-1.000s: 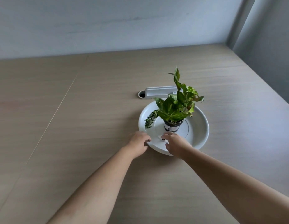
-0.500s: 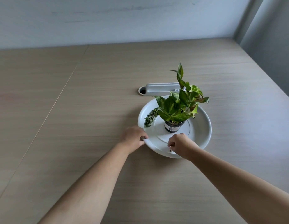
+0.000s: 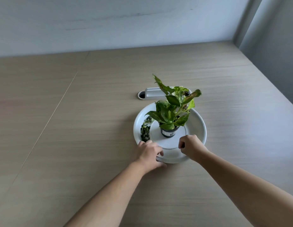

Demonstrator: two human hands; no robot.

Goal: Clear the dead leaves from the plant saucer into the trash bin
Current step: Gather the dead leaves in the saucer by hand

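Note:
A white round saucer (image 3: 199,126) lies on the wooden table with a small potted plant (image 3: 170,115) standing upright in a dark pot at its centre. A strip of dark, shrivelled leaves (image 3: 145,128) lies along the saucer's left inner rim. My left hand (image 3: 150,154) grips the saucer's near-left rim, thumb over the edge. My right hand (image 3: 190,147) hovers over the near part of the saucer with fingers curled shut; whether it holds a bit of leaf is hidden. No trash bin is in view.
A grey cable-port cover (image 3: 153,94) with a round hole sits in the table just behind the saucer. The table's right edge (image 3: 273,89) runs diagonally beside a grey wall. A seam crosses the tabletop on the left.
My right hand has lifted off the near rim and drawn up above the saucer in a fist. My left hand keeps its grip on the rim. The view has tilted up slightly.

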